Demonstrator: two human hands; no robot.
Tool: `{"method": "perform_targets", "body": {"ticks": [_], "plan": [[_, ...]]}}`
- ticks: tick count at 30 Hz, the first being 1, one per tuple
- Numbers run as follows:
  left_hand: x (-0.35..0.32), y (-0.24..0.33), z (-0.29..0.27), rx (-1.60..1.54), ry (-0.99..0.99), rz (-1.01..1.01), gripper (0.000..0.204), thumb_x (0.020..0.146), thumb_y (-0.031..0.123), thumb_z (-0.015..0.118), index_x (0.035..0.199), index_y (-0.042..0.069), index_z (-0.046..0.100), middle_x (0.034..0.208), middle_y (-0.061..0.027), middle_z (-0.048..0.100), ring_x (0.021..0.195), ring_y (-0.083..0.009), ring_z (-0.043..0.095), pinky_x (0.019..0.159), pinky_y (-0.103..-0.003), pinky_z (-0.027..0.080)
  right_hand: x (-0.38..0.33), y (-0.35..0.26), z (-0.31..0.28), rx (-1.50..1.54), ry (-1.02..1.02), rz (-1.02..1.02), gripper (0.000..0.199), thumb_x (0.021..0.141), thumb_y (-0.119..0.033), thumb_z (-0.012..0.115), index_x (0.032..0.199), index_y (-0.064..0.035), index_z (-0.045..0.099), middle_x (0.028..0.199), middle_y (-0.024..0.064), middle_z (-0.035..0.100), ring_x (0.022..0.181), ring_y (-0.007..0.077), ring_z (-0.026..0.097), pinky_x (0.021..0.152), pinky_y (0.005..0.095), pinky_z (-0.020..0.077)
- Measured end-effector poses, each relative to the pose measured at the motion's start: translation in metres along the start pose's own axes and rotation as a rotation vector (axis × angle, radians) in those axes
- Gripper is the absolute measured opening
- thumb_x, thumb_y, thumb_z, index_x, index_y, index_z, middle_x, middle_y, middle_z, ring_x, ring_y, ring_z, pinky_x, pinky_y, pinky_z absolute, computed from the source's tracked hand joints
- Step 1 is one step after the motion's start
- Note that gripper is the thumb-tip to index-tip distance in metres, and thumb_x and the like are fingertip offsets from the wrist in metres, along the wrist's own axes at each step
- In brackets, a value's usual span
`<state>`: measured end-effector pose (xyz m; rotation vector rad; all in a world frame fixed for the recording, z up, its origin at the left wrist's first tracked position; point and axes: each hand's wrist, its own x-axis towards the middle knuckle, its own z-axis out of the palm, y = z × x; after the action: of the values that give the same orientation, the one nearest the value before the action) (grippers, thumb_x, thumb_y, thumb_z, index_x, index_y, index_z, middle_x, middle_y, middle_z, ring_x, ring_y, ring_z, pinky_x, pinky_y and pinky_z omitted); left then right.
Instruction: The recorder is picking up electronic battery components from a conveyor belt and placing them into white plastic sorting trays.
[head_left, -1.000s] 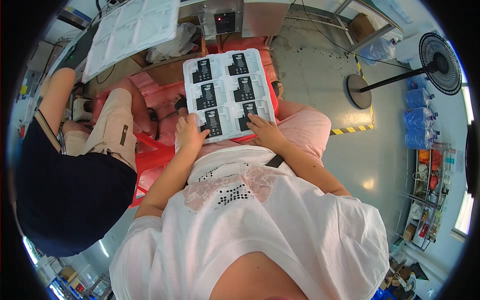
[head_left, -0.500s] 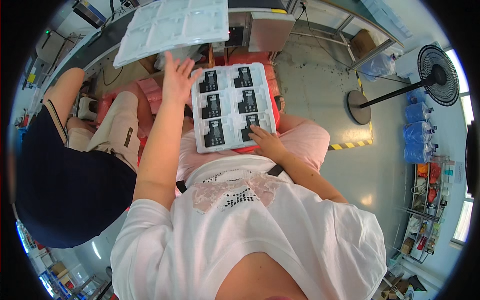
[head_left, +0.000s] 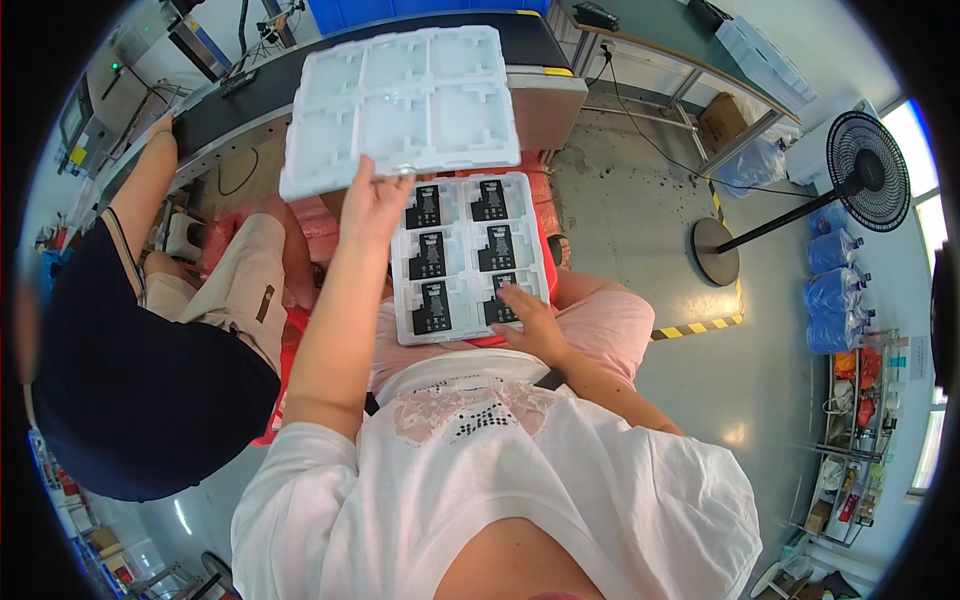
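On my lap lies a white plastic tray (head_left: 461,275) whose compartments hold several flat black phone batteries (head_left: 427,256). My right hand (head_left: 535,327) rests at its near right corner, thumb and fingers apart, fingertips on the near right battery (head_left: 503,296). Beyond it, a second white tray (head_left: 400,105) is tilted over the front edge of the conveyor; no batteries show in its compartments. My left hand (head_left: 370,208) reaches forward and grips this tray's near edge, its fingers partly hidden by the rim. The near edge overlaps the far end of the lap tray in view.
A person in a dark top (head_left: 150,370) sits close on my left, one arm toward the conveyor belt (head_left: 400,30). A blue bin (head_left: 420,12) stands on the far side. At right are a black fan (head_left: 716,250), blue-wrapped water bottles (head_left: 835,290) and a shelf rack (head_left: 850,450).
The upper tray has come nearer and to the right. My left hand, spread beneath it before, now has hold of its near edge. My right hand stays at the same battery.
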<state>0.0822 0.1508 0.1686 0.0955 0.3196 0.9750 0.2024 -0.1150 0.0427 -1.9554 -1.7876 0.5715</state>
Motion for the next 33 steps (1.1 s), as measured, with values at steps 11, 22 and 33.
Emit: {"method": "perform_targets", "body": {"ticks": [11,22,33], "plan": [[-0.182,-0.044,-0.036,0.954,-0.205,-0.722,0.064,0.086,0.017,0.06,0.139,0.01,0.024,0.121,-0.006,0.048,0.109,-0.0146,0.047,0.094,-0.033,0.038,0.101,-0.095,-0.102,1.613,0.42,0.047,0.045,0.084,-0.013,0.059,0.124,-0.0009,0.042,0.122,0.0085,0.051,0.111,0.0174,0.048,0.095,0.0324,0.0359],[-0.138,0.025,-0.054,2.014,0.064,1.113,0.04,0.087,0.017,0.056,0.12,-0.002,0.045,0.119,-0.013,0.049,0.1,-0.0223,0.051,0.087,-0.032,0.04,0.11,-0.02,-0.119,1.461,0.077,0.173,0.039,0.085,-0.023,0.059,0.113,0.0027,0.051,0.104,0.0083,0.059,0.094,0.018,0.058,0.082,0.0339,0.046],[-0.083,0.01,-0.172,2.012,0.185,0.354,0.042,0.084,0.019,0.052,0.112,-0.012,0.048,0.106,-0.0299,0.054,0.098,-0.0398,0.054,0.087,-0.041,0.041,0.097,0.048,-0.04,0.564,0.287,0.572,0.044,0.083,-0.031,0.057,0.106,0.0074,0.054,0.097,0.0199,0.06,0.09,0.0306,0.059,0.079,0.0354,0.045]]}}
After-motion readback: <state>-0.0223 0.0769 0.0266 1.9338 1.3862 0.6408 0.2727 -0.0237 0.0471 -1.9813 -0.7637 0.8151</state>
